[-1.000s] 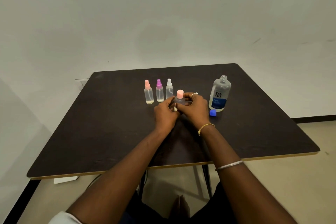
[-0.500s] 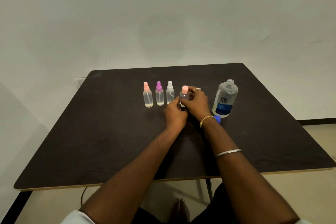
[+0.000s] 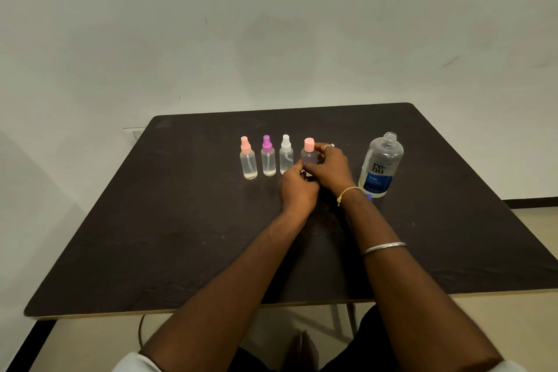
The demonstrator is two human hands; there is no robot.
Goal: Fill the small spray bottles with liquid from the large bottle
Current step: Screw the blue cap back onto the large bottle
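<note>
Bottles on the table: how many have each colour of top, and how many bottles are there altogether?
Pink top: 2, leftmost small bottle and rightmost small bottle
Purple top: 1, second small bottle
White top: 1, third small bottle
No top: 1, large bottle
Total: 5 bottles

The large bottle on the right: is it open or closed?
Open. The large bottle stands upright and its threaded neck is bare, with no cap on it.

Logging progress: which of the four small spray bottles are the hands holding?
The pink-capped spray bottle at the row's right end: left hand and right hand both grip it. The pink-nozzle, purple-nozzle and white-nozzle bottles beside it stand unheld.
</note>
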